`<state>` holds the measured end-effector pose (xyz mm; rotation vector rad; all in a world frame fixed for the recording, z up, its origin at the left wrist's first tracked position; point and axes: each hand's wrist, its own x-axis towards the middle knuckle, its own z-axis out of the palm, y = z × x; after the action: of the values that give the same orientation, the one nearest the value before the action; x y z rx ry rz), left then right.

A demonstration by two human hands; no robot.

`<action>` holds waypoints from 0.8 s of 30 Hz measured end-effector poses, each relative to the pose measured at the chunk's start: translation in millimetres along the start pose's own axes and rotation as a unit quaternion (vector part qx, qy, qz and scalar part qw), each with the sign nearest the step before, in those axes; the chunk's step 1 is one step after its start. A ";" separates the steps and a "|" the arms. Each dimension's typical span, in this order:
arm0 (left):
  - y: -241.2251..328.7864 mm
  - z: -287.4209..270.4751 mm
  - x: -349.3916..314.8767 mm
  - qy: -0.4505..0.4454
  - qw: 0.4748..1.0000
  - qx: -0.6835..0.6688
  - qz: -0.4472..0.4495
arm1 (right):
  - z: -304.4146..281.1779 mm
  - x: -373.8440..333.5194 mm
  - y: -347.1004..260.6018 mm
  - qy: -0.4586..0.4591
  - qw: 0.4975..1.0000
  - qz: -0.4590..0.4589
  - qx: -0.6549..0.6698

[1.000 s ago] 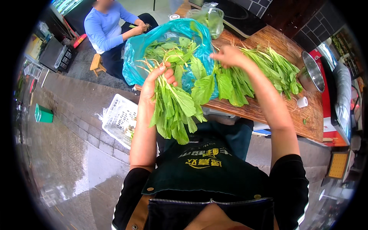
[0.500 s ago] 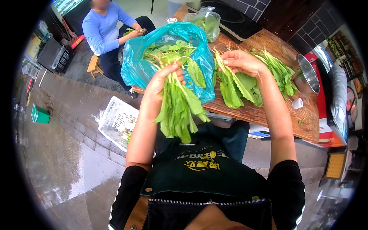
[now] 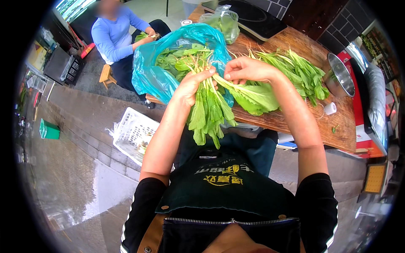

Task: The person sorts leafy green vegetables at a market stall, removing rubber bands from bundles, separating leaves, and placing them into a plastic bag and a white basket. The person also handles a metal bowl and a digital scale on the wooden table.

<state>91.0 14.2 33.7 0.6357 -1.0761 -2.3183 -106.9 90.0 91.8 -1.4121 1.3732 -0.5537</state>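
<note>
My left hand (image 3: 195, 87) is closed round a bunch of leafy greens (image 3: 207, 116), roots upward and leaves hanging down in front of my apron. Right beside it, my right hand (image 3: 247, 71) has its fingers pinched at the root end of a leafy green (image 3: 255, 100), whose broad leaf stretches right over the table edge. The stem of this plant meets the top of the bunch. Behind my left hand an open teal plastic bag (image 3: 147, 74) holds more greens. A pile of greens (image 3: 306, 78) lies on the wooden table (image 3: 344, 135), beyond my right forearm.
A metal bowl (image 3: 341, 78) and a small white spool (image 3: 330, 108) stand at the table's right. A cooktop (image 3: 270, 26) and a clear bag of greens (image 3: 228, 26) sit behind. A white basket (image 3: 126, 141) rests on the floor; a seated person (image 3: 114, 36) handles greens at far left.
My right hand has moved left with the leafy green, bringing its root end to the bunch. My left hand and its bunch have shifted slightly right.
</note>
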 end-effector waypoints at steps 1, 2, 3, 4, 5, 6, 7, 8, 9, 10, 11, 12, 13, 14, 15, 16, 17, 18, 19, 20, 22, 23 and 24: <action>-0.3 -1.5 0.2 0.000 1.000 -0.004 0.008 | -2.6 -4.1 -0.1 0.009 1.000 0.002 0.007; -0.2 -3.1 0.5 0.005 1.000 -0.003 0.008 | -5.4 -7.8 0.9 0.018 1.000 0.005 0.013; 0.3 -4.9 1.1 0.010 1.000 -0.003 0.009 | -9.0 -10.4 3.2 0.021 1.000 0.002 0.014; 0.2 -5.7 1.8 0.015 1.000 -0.003 0.009 | -13.7 -13.5 6.4 0.025 1.000 -0.001 0.016; 0.2 -5.9 2.1 0.023 1.000 -0.005 0.008 | -17.3 -16.0 9.4 0.029 0.999 -0.003 0.017; 0.3 -6.0 2.3 0.030 0.999 -0.008 0.008 | -19.1 -17.3 12.4 0.018 1.000 -0.013 0.013; -0.2 -5.6 3.2 0.038 0.999 -0.011 0.007 | -18.6 -18.6 13.4 0.014 0.999 -0.025 -0.024; -0.3 -5.3 4.3 0.042 0.999 -0.014 -0.001 | -16.5 -21.0 14.3 0.009 0.998 -0.036 -0.060; -0.2 -5.0 5.6 0.045 0.999 -0.017 -0.008 | -14.0 -24.0 15.2 0.005 0.994 -0.047 -0.096; 0.1 -5.4 5.8 0.051 0.998 -0.019 -0.015 | -9.4 -25.9 12.7 0.012 0.991 -0.038 -0.129; -1.0 -6.5 7.0 0.051 0.998 -0.025 -0.016 | -9.1 -25.4 13.7 0.019 0.989 -0.033 -0.141; -3.1 -8.2 8.7 0.050 0.998 -0.030 -0.018 | -8.8 -24.7 15.4 0.026 0.987 -0.029 -0.154; -4.1 -8.5 9.2 0.050 0.998 -0.036 -0.020 | -8.5 -24.2 15.8 0.033 0.985 -0.025 -0.167; -4.1 -8.3 9.1 0.051 0.998 -0.037 -0.022 | -9.4 -25.2 14.6 0.040 0.985 -0.032 -0.163; -3.3 -7.1 8.4 0.053 0.998 -0.039 -0.023 | -11.5 -27.9 11.7 0.047 0.985 -0.040 -0.160; -2.9 -6.6 7.7 0.054 0.997 -0.040 -0.024 | -13.4 -30.5 8.1 0.054 0.985 -0.048 -0.156; -3.3 -6.9 7.2 0.055 0.997 -0.038 -0.024 | -14.3 -31.4 6.6 0.061 0.985 -0.057 -0.152; -3.9 -7.5 6.8 0.055 0.998 -0.036 -0.024 | -14.2 -30.9 6.7 0.065 0.984 -0.061 -0.155; -4.0 -7.0 7.3 0.053 0.998 -0.034 -0.025 | -15.1 -31.0 7.0 0.065 0.986 -0.063 -0.141; -4.0 -7.3 7.6 0.052 0.998 -0.030 -0.025 | -15.9 -30.3 7.8 0.065 0.988 -0.066 -0.127; -4.1 -8.0 8.5 0.048 0.998 -0.021 -0.026 | -17.6 -28.5 11.5 0.075 0.990 -0.074 -0.095; -4.1 -6.8 9.0 0.047 0.998 -0.020 -0.022 | -18.4 -27.2 15.0 0.085 0.990 -0.081 -0.078; -4.0 -5.3 9.3 0.045 0.999 -0.020 -0.017 | -18.8 -26.1 18.0 0.095 0.990 -0.088 -0.061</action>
<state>86.1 7.8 25.7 0.7413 -0.9842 -2.3111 -137.3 110.9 91.0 -1.6227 1.4603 -0.7453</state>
